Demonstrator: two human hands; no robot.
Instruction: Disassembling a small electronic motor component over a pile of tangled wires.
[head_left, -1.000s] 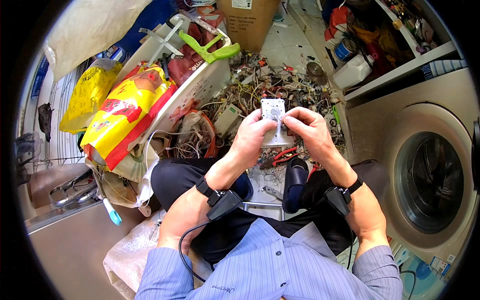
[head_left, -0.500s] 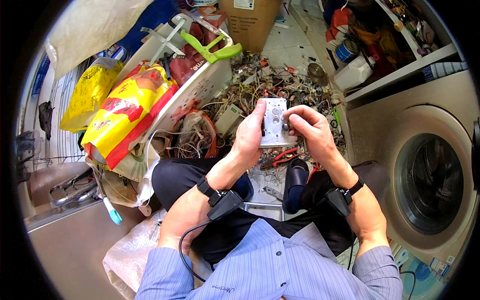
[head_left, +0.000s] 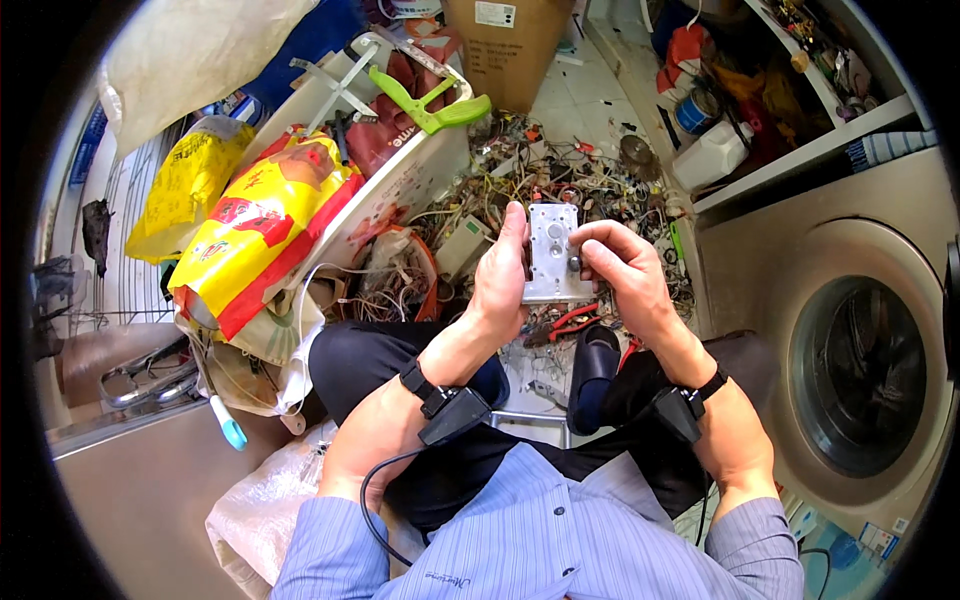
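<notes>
The grey metal plate (head_left: 552,255) is now being held upright above the lap, raised slightly from half a second earlier. The left hand (head_left: 500,285) is clamping its left edge, while the right hand (head_left: 620,270) is pinching a knob on its face, over the wire pile (head_left: 560,180) on the floor.

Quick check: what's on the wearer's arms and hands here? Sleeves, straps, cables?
Bare left hand and right hand, no gloves. Blue pinstriped shirt sleeves pushed up to the elbows. Each wrist carries a black strap with a black box-shaped device; a thin black cable runs from the left one.
</notes>
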